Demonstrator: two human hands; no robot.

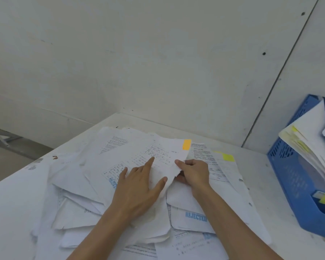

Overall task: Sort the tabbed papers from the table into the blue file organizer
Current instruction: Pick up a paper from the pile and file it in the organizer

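Left grip, fingers flat, presses white paper pile. Right grip pinches orange-tabbed white sheet near counter's far edge.

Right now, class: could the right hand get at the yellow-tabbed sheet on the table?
Probably yes: the yellow-tabbed sheet lies uncovered just beyond the right hand, but that hand must first release the orange-tabbed sheet.

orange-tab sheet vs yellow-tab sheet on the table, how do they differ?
The orange-tab sheet tops the pile, one edge lifted, pinched by the right hand, left hand flat on it; the yellow-tab sheet lies flat, partly covered, nearer the blue file organizer. Both are white printed pages on the table.
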